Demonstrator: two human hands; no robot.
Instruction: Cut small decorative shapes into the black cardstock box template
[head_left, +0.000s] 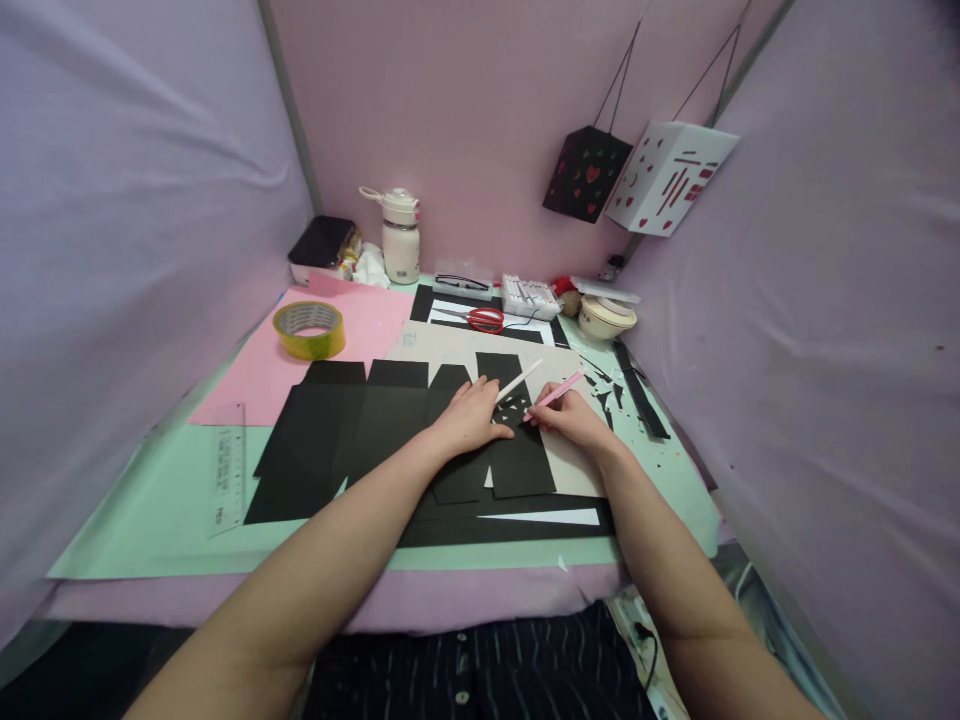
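Left hand (pixel 471 415) rests flat, grip open, pressing the black card (pixel 382 425) onto the bench (pixel 465 600). Right hand (pixel 576 420), grip closed around a pink pen-shaped tool (pixel 556 392), sets its tip on the card's perforated panel.

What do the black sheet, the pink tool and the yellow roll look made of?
Black sheet: matte paper or thin card, seemingly; it lies flat with fold lines and small cut-outs. Pink tool in the right hand: probably smooth plastic; tip too small to tell. Yellow roll: likely glossy plastic tape, translucent on its core.
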